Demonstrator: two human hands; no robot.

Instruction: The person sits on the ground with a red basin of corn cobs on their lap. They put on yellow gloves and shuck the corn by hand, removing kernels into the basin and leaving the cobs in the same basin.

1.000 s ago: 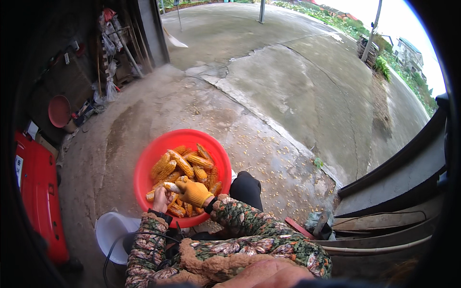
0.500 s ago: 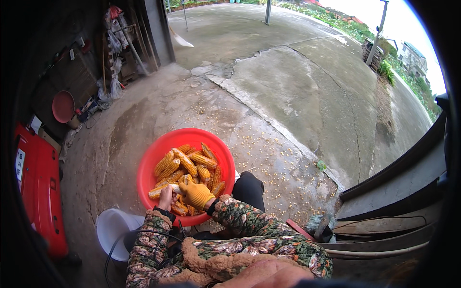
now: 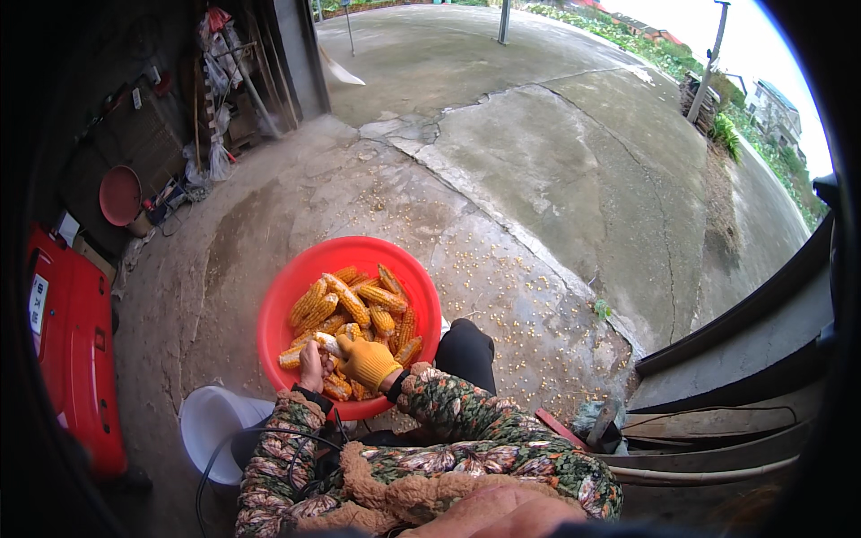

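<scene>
A wide red basin [image 3: 273,309] stands on the floor in front of me, heaped with yellow ears of corn [image 3: 350,300]. Over its near part, my bare left hand [image 3: 311,366] is closed around a corn cob [image 3: 326,342] whose visible end looks pale and stripped of kernels. My right hand [image 3: 368,362], in a yellow knitted glove, is closed against the same cob from the right. Its fingers partly cover the cob, so the grip's details are hidden. Both hands are close together above the other ears.
A white bucket [image 3: 208,435] stands left of the basin, with a black cable [image 3: 269,431] nearby. A red machine [image 3: 76,350] is at the far left. My knee [image 3: 466,354] is right of the basin. Loose kernels [image 3: 489,287] lie scattered on the concrete. Tools lean along the back-left wall.
The pale cob has tilted a little in my hands, its free end now angled further away from me. My hands remain together over the basin, and the view has shifted slightly.
</scene>
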